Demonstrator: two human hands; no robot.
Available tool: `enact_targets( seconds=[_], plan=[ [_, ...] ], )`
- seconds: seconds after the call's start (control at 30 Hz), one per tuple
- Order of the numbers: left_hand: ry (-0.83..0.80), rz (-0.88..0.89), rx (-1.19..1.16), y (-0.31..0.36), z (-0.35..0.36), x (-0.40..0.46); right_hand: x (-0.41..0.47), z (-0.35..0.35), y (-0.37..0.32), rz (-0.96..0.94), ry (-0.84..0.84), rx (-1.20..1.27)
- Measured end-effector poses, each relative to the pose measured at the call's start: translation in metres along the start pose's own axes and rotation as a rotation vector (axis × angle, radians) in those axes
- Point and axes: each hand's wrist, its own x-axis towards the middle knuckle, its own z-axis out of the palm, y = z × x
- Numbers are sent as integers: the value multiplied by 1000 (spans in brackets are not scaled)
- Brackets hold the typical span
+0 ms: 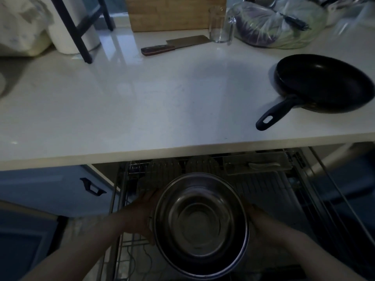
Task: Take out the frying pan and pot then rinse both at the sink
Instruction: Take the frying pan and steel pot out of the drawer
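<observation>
A round steel pot [199,224] hangs above the pulled-out wire drawer rack [269,185] below the counter, its mouth facing up at me. My left hand [142,213] grips its left side and my right hand [258,218] grips its right side. The black frying pan [322,82] lies on the white countertop [125,106] at the right, with its handle pointing toward the counter's front edge. No sink is in view.
A cleaver [174,45], a drinking glass [220,25], a wooden board [174,13] and a bag of vegetables [274,27] sit at the back of the counter. A paper roll [69,31] and a black stand leg [81,33] are back left. A cabinet door with a dark handle [92,188] is at the left.
</observation>
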Motion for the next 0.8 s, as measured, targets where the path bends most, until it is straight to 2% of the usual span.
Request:
enact_targets(
  seconds=[0.03, 0.13, 0.2, 0.23, 0.27, 0.3, 0.33, 0.4, 0.43, 0.57, 0.8],
  plan=[
    [18, 1, 12, 1, -5, -3, -6, -2, -7, -22, -36, 49],
    [86, 4, 43, 9, -27, -19, -31, -16, -26, -101, -137, -34],
    [90, 9, 65, 19, -41, -33, -47, -18, -36, -129, -290, 67],
    [77, 0, 73, 23, -47, -40, -55, -21, -41, -169, -305, 78],
    [78, -1, 82, 28, -54, -48, -72, -22, -52, -194, -321, -10],
    [73, -16, 85, 34, -61, -56, -84, -24, -56, -205, -315, -14],
    [61, -37, 87, 39, -68, -64, -101, -28, -62, -266, -315, -133],
    [28, -55, 86, 49, -79, -80, -128, -35, -73, -425, -241, -558],
    [10, -61, 80, 52, -83, -88, -137, -38, -78, -467, -222, -691],
    [-9, -51, 35, 62, -98, -123, -177, -37, -91, -458, -222, -757],
    [166, 53, 139, 82, -154, -179, -226, -24, -131, -605, -145, -774]
  ],
)
